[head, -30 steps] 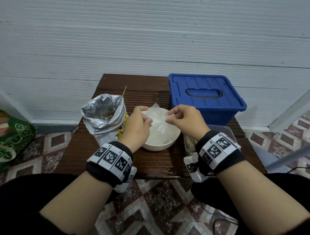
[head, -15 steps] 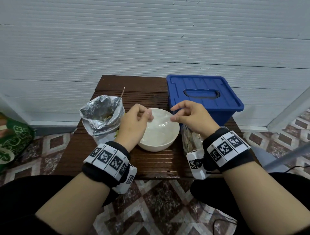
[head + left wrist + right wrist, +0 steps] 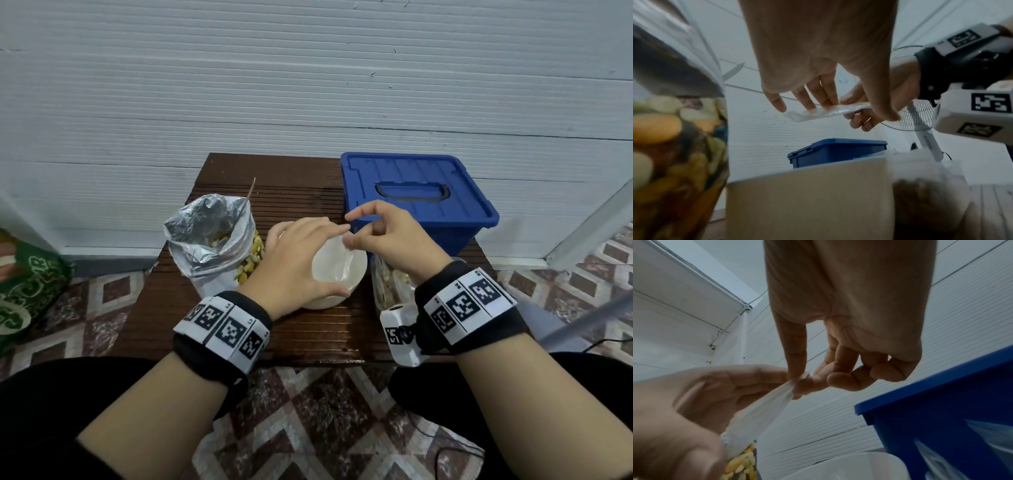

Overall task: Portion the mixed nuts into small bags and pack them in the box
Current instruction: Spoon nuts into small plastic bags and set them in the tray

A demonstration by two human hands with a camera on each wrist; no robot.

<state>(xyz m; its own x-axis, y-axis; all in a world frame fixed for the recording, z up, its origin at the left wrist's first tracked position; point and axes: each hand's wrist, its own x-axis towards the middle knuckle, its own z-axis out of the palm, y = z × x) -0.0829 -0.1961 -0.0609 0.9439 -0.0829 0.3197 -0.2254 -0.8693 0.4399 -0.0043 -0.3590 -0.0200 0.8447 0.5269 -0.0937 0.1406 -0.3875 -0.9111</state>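
Over the white bowl (image 3: 360, 278) I hold a small clear bag (image 3: 337, 262) between both hands. My left hand (image 3: 318, 250) has its fingers stretched over the bag and its thumb spread wide below; the bag (image 3: 760, 410) runs between them. My right hand (image 3: 352, 229) pinches the bag's upper edge (image 3: 830, 111) with thumb and forefinger, the other fingers curled. The bag looks empty. The opened foil bag of mixed nuts (image 3: 209, 246) stands left of the bowl. The blue box (image 3: 416, 195), lid on, sits at the back right.
A clear tub (image 3: 390, 284) with nuts in it stands right of the bowl, partly under my right wrist. All of this is on a small dark slatted table (image 3: 239, 329) against a white wall. A green sack (image 3: 27, 291) lies on the tiled floor at the left.
My left fingers have straightened and spread across the bag, where they pinched its edge before. My right hand has shifted slightly up and left, still pinching the bag.
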